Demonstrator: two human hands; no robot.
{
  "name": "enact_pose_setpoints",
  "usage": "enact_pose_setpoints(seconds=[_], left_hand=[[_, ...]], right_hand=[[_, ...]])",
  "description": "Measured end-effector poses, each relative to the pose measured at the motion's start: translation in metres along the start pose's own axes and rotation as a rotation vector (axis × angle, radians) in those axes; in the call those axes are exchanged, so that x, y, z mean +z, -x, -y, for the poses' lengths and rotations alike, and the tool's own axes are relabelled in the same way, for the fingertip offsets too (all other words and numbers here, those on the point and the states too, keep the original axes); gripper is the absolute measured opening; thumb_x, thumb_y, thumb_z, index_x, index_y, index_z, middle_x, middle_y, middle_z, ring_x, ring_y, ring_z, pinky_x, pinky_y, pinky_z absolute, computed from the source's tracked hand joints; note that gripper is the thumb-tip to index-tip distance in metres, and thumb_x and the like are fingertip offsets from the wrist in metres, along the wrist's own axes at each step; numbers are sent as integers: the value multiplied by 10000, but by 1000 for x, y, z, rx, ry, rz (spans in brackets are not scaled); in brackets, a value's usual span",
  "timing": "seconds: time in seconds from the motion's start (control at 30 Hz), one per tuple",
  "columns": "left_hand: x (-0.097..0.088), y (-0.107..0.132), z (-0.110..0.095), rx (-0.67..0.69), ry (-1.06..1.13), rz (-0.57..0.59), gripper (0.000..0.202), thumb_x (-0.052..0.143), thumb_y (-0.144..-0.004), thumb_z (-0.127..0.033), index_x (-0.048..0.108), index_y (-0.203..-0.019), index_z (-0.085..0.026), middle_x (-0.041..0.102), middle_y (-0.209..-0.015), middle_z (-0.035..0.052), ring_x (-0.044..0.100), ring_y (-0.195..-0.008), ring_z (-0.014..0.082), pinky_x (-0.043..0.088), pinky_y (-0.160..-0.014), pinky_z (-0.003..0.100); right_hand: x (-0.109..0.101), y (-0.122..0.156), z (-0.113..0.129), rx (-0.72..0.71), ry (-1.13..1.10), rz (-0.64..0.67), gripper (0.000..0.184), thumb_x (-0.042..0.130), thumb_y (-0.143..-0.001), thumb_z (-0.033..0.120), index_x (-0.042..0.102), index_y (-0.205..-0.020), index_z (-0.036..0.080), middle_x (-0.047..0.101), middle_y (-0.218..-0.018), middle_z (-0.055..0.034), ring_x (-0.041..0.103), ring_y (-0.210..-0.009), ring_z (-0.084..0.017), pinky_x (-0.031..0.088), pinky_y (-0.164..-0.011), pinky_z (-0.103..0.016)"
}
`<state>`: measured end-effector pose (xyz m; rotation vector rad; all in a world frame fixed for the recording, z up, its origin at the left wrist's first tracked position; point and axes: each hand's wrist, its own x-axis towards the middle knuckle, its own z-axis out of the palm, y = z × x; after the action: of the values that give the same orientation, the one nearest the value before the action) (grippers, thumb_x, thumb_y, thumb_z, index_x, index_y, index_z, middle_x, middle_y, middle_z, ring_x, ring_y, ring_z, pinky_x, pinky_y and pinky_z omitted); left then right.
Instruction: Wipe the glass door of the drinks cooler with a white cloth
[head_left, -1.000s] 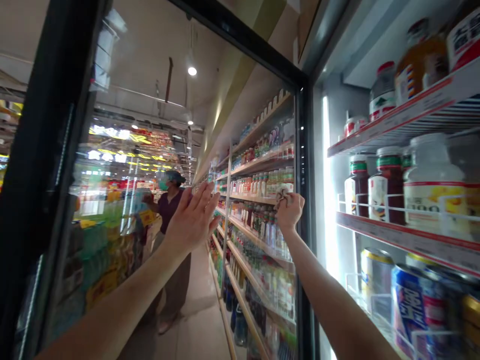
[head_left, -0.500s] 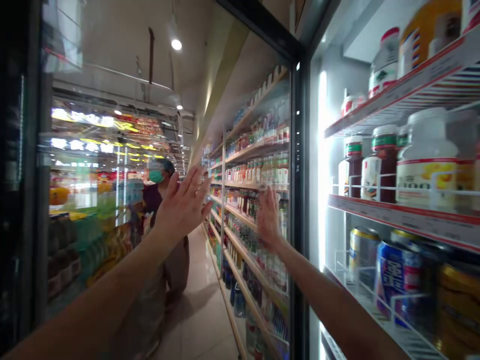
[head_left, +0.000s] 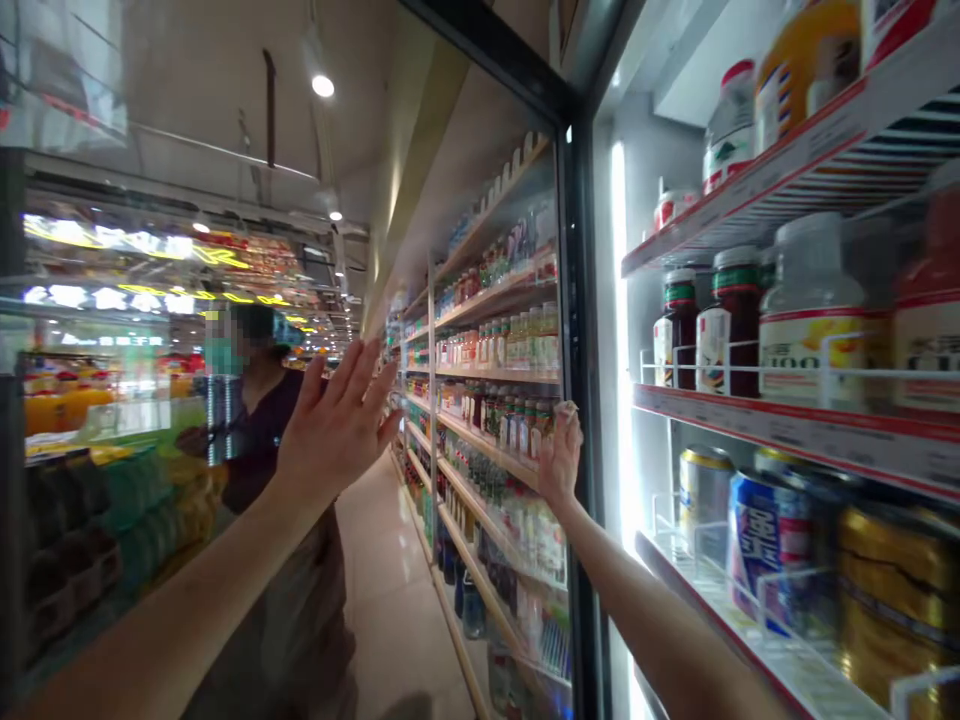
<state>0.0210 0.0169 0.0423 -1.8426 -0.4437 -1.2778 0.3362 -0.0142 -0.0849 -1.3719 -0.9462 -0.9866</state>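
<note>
My left hand (head_left: 335,425) is spread flat with the fingers stretched upward, palm toward the glass door (head_left: 480,110); whether it touches the pane I cannot tell. On the right, my right hand (head_left: 559,462) is up at the glass, close to the door's dark frame (head_left: 576,300). A small crumpled white cloth (head_left: 568,410), perhaps a tissue, shows at its fingertips, pressed toward the pane. Through the glass, or mirrored in it, appear long shelves of bottles (head_left: 499,350).
To the right, the lit fridge shelves hold bottles (head_left: 810,330) and cans (head_left: 769,550) behind white wire rails (head_left: 825,375). A bright light strip (head_left: 619,330) runs beside the frame. A person (head_left: 259,440) in a dark top and mask appears beyond the glass, left of a tiled aisle (head_left: 382,560).
My right hand has moved right and slightly down, with the cloth, toward the door's frame. My left hand stays spread. The person appears farther left and larger, and the view has shifted.
</note>
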Motion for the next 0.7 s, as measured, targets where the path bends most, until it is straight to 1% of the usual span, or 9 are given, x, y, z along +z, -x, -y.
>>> enact_pose_setpoints(seconds=[0.07, 0.1, 0.23, 0.3, 0.43, 0.5, 0.53, 0.63, 0.7], left_hand=[[0, 0, 0, -3, -17, 6, 531, 416, -888, -323, 300, -1389, -192, 273, -1484, 118, 226, -1377, 257, 152, -1116, 509], [1, 0, 0, -3, -23, 7, 521, 405, -891, -325, 308, -1385, -186, 268, -1485, 121, 224, -1377, 257, 151, -1114, 511], [1, 0, 1, -2, -26, 1, 509, 385, -896, -347, 334, -1373, -178, 281, -1479, 129, 233, -1375, 255, 150, -1114, 507], [1, 0, 1, -9, -14, 8, 521, 384, -895, -365, 329, -1379, -181, 283, -1479, 127, 225, -1377, 251, 137, -1120, 501], [-2, 0, 0, -33, 39, 1, 529, 360, -900, -377, 311, -1395, -197, 285, -1480, 114, 223, -1378, 248, 126, -1124, 497], [-3, -1, -2, -48, 72, -13, 532, 355, -899, -379, 301, -1401, -211, 278, -1485, 99, 231, -1375, 254, 120, -1125, 504], [-4, -1, -2, -52, 91, -15, 533, 357, -898, -380, 296, -1404, -226, 266, -1492, 83, 231, -1375, 254, 112, -1129, 503], [-4, -1, -2, -62, 130, -5, 533, 388, -888, -380, 292, -1402, -278, 231, -1506, 30, 226, -1377, 247, 81, -1148, 479], [-2, -1, 0, -53, 110, -7, 535, 414, -883, -378, 303, -1396, -275, 242, -1503, 33, 240, -1373, 248, 87, -1151, 469]], right_hand=[[-1, 1, 6, 97, -3, -53, 589, 277, -911, 324, 105, -1462, 208, 172, -1509, -137, 135, -1393, -297, 224, -1048, -610], [-2, 2, 11, 91, -8, -48, 592, 277, -911, 318, 93, -1463, 215, 154, -1516, -127, 124, -1396, -294, 216, -1054, -610], [-13, 15, 30, -217, -53, 140, 610, 301, -897, 247, 72, -1463, 260, 75, -1540, -49, 87, -1409, -262, 236, -1093, -533], [-16, 16, 30, -272, -62, 159, 607, 300, -896, 230, 82, -1461, 275, 88, -1539, -38, 95, -1409, -254, 252, -1095, -512], [-12, -5, 25, -15, -34, 11, 562, 248, -916, 272, 112, -1460, 252, 171, -1516, -91, 121, -1402, -265, 235, -1070, -576], [-11, -7, 33, 24, -44, -13, 562, 244, -914, 293, 132, -1459, 217, 163, -1515, -115, 101, -1404, -277, 223, -1064, -595], [-12, -4, 40, -29, -58, 23, 568, 256, -910, 298, 144, -1458, 201, 153, -1518, -116, 85, -1407, -275, 223, -1072, -581], [-18, 12, 62, -353, -106, 242, 560, 329, -888, 301, 249, -1434, 205, 195, -1514, -80, 76, -1411, -246, 242, -1100, -499], [-21, 9, 69, -419, -110, 290, 521, 346, -882, 296, 333, -1399, 229, 254, -1496, -60, 106, -1408, -231, 243, -1105, -477]])
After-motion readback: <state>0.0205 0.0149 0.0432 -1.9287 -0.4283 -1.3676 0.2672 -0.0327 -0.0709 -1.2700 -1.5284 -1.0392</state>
